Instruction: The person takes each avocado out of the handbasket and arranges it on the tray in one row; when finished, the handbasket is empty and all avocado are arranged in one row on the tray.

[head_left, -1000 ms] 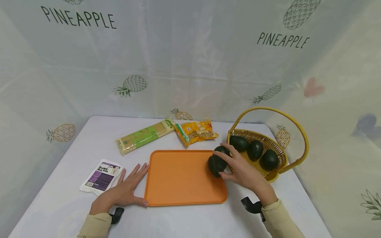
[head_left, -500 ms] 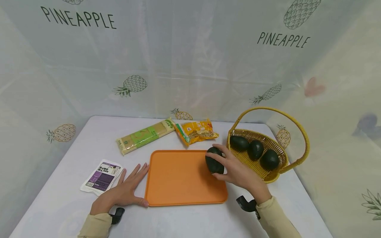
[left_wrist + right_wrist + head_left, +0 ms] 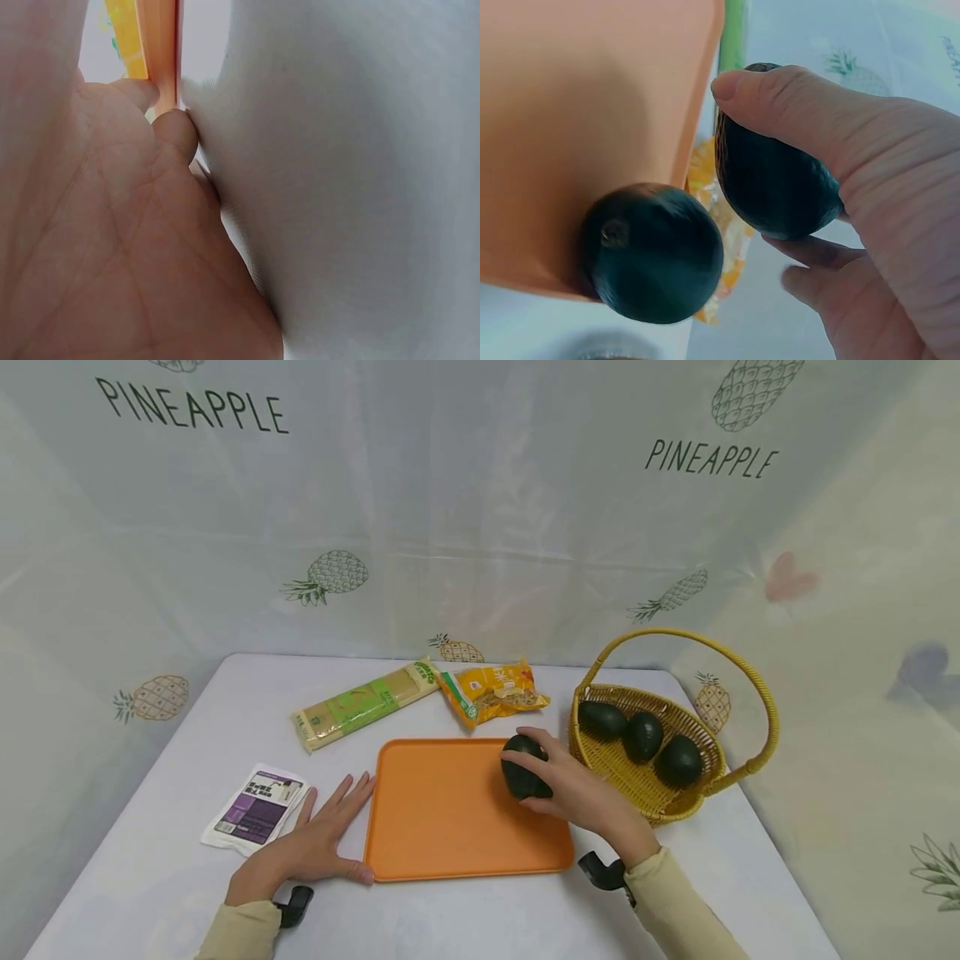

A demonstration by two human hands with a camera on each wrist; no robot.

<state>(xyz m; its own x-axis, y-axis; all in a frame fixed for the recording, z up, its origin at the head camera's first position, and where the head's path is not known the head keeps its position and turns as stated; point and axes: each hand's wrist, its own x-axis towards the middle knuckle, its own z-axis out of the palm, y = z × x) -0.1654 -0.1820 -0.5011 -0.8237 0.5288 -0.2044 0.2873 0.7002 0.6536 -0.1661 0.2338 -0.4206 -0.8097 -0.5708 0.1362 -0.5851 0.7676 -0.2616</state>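
White table [image 3: 465, 920], hands [image 3: 318, 843] [image 3: 576, 791]: left splayed against orange tray [image 3: 442, 818], right curled round an avocado [image 3: 774, 176] above it.

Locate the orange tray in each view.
Head: the orange tray lies in the lower middle.
Left wrist: the orange tray is a narrow strip at the top, left of centre.
Right wrist: the orange tray fills much of the upper left.
Shared landmark: the yellow packet, partly hidden in both wrist views.

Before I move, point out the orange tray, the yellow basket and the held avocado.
Orange tray [image 3: 442, 810]: head view, on its bare floor.
Yellow basket [image 3: 617, 770]: head view, on its bare floor.
Held avocado [image 3: 772, 180]: right wrist view, middle of its side.
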